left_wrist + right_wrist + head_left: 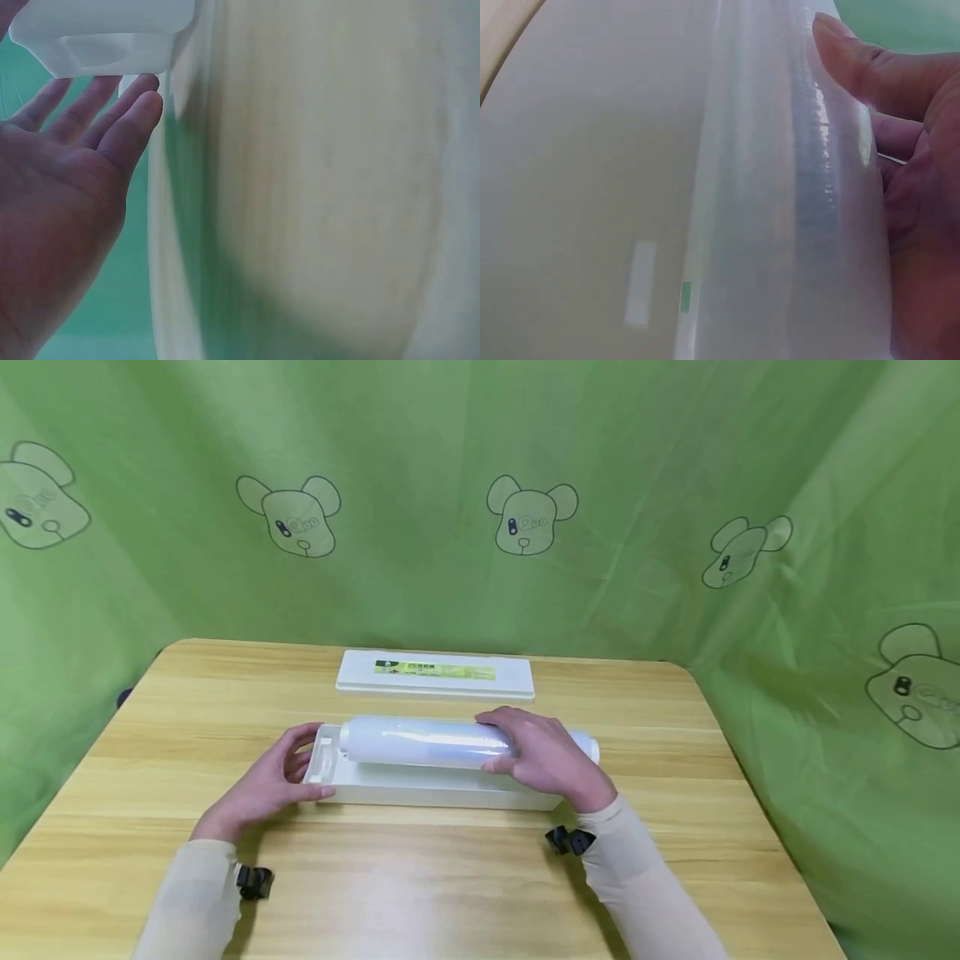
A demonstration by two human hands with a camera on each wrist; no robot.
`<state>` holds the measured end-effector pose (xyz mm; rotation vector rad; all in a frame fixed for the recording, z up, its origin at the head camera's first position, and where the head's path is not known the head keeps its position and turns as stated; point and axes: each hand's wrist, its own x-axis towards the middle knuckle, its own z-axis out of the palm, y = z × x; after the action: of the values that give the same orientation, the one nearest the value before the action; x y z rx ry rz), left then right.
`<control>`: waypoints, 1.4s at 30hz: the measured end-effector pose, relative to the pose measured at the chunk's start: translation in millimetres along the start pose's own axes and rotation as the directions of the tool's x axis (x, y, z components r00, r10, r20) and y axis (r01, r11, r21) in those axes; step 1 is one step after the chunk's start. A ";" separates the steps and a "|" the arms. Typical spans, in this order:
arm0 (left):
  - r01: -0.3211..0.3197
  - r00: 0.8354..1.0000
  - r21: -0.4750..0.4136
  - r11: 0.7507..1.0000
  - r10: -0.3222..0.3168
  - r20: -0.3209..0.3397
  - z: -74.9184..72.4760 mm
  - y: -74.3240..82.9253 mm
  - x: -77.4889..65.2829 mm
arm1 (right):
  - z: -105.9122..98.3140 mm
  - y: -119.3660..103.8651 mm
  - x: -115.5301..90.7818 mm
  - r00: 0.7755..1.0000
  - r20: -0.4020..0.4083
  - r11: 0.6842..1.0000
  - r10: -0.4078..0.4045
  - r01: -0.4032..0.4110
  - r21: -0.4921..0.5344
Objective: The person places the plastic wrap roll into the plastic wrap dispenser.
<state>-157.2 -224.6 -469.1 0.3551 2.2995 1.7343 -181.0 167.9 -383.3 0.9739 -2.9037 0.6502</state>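
A roll of cling film [427, 742] lies lengthwise over a long white box [442, 795], lifted at least partly above its rim. My right hand [542, 753] grips the roll right of its middle, fingers over the far side and thumb on the near side. In the right wrist view, the clear film [780, 195] fills much of the picture, with the thumb [877, 79] against it. At the box's left end, my left hand [270, 781] holds it, thumb at the near corner. The left wrist view has the fingers [131, 131] touching the box end [105, 52].
Behind the box, a white lid [435, 675] with a yellow-green label lies flat on the wooden table [405, 877]. A green curtain [420, 585] with bear-head outlines hangs around the table's back and sides.
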 end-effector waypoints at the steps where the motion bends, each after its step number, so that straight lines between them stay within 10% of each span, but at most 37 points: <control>1: -0.003 1.000 0.001 1.000 0.003 0.000 -0.3 0.1 0.0 | 0.4 -1.1 0.8 1.000 0.002 1.000 -0.002 0.002 0.000; 42: -0.025 1.000 0.014 1.000 0.025 0.008 1.3 -0.5 -1.3 | 22.5 -20.3 18.7 0.996 0.084 1.000 -0.011 0.009 0.020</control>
<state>-155.5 -224.0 -469.9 0.3940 2.3127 1.7261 -181.6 133.8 -393.6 1.0422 -2.9685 0.6544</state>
